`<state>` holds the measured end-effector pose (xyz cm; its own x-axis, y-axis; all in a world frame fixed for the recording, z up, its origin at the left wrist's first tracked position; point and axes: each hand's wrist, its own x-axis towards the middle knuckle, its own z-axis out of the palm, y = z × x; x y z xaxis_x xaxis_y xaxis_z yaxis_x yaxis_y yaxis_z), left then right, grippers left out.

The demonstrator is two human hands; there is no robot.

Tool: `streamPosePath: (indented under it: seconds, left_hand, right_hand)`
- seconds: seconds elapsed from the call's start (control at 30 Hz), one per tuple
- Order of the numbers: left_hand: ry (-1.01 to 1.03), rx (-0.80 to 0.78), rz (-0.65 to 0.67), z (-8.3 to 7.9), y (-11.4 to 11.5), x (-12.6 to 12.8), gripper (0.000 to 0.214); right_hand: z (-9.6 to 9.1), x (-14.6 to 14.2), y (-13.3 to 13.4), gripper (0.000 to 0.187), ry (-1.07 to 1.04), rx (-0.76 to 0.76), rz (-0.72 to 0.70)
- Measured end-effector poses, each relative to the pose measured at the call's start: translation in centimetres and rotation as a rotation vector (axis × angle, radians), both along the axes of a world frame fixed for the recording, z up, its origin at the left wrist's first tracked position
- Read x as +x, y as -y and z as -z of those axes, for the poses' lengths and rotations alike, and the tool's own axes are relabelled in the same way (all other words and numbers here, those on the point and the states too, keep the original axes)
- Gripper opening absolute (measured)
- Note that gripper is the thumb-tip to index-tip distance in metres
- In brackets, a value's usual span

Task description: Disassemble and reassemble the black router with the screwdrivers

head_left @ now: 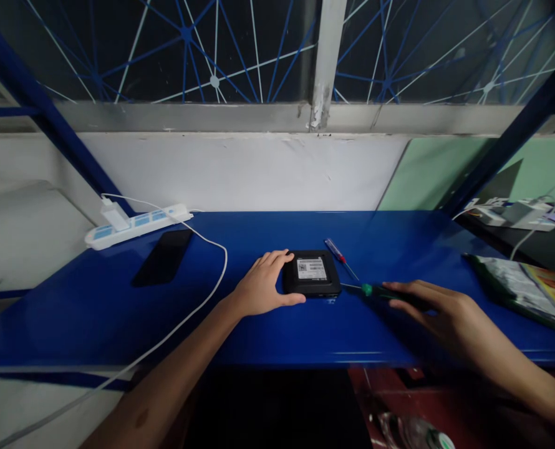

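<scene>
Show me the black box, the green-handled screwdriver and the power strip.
black box [312,272], head view, on its white label.
green-handled screwdriver [366,289], head view, on the green collar.
power strip [139,225], head view, middle of its white body.

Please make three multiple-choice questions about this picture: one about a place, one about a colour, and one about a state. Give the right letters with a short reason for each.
1. Where does the red screwdriver lie?
A. behind the black box
B. on the power strip
C. on the phone

2. What colour is the shelf?
A. green
B. blue
C. white

3. What does the right hand hold?
A. nothing
B. the cable
C. a green-tipped screwdriver

Answers: 1 A, it lies just beyond the box's far right corner. 2 B, the surface is glossy blue. 3 C, the fingers close around its dark handle, while the left hand rests on the box.
</scene>
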<state>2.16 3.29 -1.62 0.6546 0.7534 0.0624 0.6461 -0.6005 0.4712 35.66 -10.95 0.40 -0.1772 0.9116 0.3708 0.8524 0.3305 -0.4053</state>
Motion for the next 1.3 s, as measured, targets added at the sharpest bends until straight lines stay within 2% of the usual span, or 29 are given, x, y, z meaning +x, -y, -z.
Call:
streamPosePath:
  seconds: [0.4,0.67,0.93,1.13,1.3]
  left_hand:
    - [0.024,-0.007,-0.002,0.0,0.1,0.1,0.097]
    - [0.034,-0.037,0.000,-0.9,0.1,0.5,0.097]
    - [0.101,-0.061,-0.027,-0.6,-0.6,0.7,0.125]
    - [0.108,-0.073,-0.032,-0.4,-0.6,0.7,0.125]
    - [0.094,-0.072,-0.038,-0.6,-0.7,0.8,0.120]
  right_hand:
    - [-1.6,0.0,-0.6,0.033,0.031,-0.126,0.036]
    - [-1.1,0.1,-0.3,0.035,-0.051,-0.256,0.080]
    - [-1.7,1.0,-1.4,0.038,0.043,-0.264,0.063]
    - [-2.3,0.9,-1.7,0.035,0.119,-0.228,0.076]
    - [-3.0,0.6,-1.8,0.030,0.097,-0.243,0.041]
